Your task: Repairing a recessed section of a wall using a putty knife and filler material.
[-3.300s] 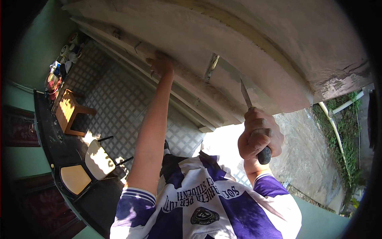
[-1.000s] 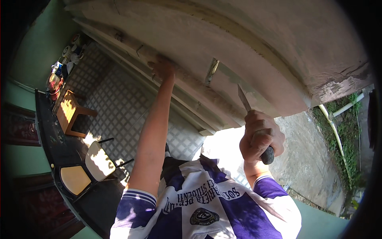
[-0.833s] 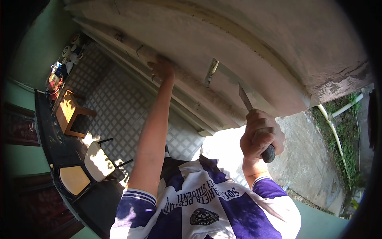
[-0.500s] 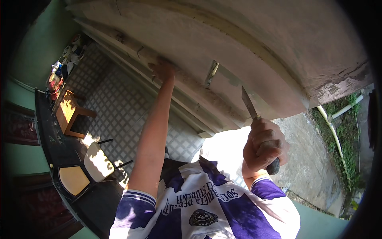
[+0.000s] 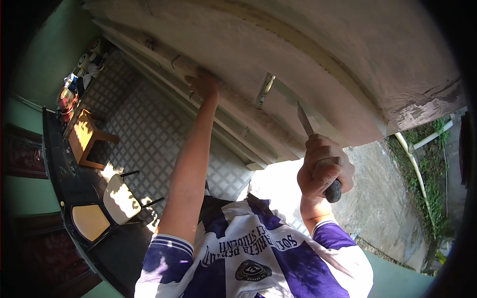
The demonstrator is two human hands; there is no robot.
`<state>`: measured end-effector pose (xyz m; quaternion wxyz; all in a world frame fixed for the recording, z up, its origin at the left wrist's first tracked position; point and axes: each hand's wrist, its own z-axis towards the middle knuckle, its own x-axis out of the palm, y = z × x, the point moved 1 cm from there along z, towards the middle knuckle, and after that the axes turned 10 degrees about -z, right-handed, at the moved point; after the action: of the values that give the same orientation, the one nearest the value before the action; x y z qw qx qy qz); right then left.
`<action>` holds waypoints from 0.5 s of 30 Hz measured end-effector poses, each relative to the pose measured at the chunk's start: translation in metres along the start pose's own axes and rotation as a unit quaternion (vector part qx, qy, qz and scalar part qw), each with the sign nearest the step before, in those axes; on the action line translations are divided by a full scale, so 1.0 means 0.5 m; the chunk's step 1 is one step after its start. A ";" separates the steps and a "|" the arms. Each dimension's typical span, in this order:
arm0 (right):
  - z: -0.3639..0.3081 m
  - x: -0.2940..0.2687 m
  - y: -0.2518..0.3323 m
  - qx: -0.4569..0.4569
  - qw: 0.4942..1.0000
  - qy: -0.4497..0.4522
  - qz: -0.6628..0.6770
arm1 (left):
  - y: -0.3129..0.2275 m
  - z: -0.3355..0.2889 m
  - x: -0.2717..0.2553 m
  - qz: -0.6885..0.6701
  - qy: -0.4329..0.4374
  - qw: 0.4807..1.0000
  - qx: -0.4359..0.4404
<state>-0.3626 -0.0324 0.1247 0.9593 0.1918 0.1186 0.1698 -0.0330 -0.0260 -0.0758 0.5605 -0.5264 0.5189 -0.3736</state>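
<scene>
My right hand (image 5: 325, 166) is wrapped round the dark handle of a knife (image 5: 304, 119). The handle's rounded butt shows below my fist, and the blade points up and slightly left toward the plastered wall (image 5: 338, 89). Between the blade tip and the wall I cannot tell whether there is contact. My left arm reaches far forward, and my left hand (image 5: 204, 85) rests against the ledge along that wall, its fingers apart and partly in shadow. A narrow slot (image 5: 265, 91) with a pale, rough inside lies in the wall between my two hands.
Bent metal hooks (image 5: 175, 61) stick out beside my left hand. On the left stand a wooden stool (image 5: 87, 136), a chair with a pale seat (image 5: 92, 223) and several tubs and bags (image 5: 84, 67). White pipes (image 5: 415, 161) run past greenery at right.
My right hand and the knife have moved slightly left, and the knife's blade tip has risen a little. My left hand stays in place on the ledge.
</scene>
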 end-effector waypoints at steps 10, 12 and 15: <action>-0.016 -0.008 0.001 -0.011 0.995 -0.029 0.098 | 0.016 0.013 -0.005 0.031 -0.009 0.999 0.016; -0.008 0.007 -0.015 0.024 1.000 -0.005 0.002 | 0.006 0.006 0.000 0.034 -0.009 0.999 0.012; -0.008 0.003 0.005 -0.003 0.999 0.010 0.050 | 0.011 0.021 -0.014 0.038 -0.023 0.999 0.008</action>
<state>-0.3630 -0.0285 0.1220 0.9491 0.1925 0.1180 0.2196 -0.0246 -0.0163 -0.0808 0.5906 -0.5101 0.5224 -0.3437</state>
